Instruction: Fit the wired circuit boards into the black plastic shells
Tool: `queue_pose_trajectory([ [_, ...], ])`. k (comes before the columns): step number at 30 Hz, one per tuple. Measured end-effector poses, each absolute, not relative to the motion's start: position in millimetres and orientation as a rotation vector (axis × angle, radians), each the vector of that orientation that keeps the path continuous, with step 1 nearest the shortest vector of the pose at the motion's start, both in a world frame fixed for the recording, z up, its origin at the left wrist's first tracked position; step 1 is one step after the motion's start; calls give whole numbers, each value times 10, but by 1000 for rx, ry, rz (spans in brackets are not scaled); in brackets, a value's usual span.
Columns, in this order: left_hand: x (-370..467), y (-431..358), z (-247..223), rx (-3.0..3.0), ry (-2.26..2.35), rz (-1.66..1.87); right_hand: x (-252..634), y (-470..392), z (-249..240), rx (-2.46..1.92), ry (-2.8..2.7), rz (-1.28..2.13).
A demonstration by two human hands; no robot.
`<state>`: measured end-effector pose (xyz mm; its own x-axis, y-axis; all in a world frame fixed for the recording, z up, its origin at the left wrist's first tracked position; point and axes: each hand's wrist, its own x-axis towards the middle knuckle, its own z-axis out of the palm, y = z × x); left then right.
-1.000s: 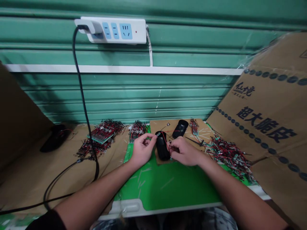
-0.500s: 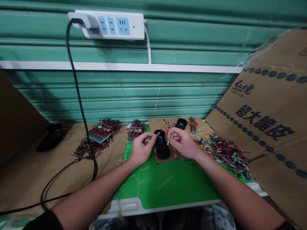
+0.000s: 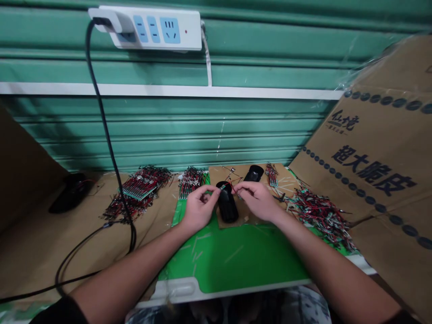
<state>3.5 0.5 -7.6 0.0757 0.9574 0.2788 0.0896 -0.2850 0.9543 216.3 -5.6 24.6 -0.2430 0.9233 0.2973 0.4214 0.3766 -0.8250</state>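
Observation:
My left hand is closed in a pinch on a small green circuit board, just above the top end of a black car-shaped shell. Opposite it, my right hand pinches a thin red wire that runs in the gap between both hands. Its fingertips hide the wire's end. The shell lies on a piece of cardboard on the green tabletop. Behind my right hand lies a second black shell.
Wired boards lie in piles at left, behind my left hand and at right. A black object sits far left. A black cable hangs from the power strip. A cardboard box stands at right.
My right hand has turned slightly, fingers lower and closer to the wire. A red wire now shows stretched between the hands. The small green piece at its fingertips is mostly hidden.

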Motion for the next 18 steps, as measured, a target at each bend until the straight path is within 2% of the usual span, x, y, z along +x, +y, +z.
queue_pose_trajectory([
  [12, 25, 15, -63, 1512, 1115, 1333, 2160, -36, 225, -1187, -1581, 1006],
  [18, 10, 38, -79, 1506, 1119, 1343, 2167, -26, 306, -1161, -1400, 1006],
])
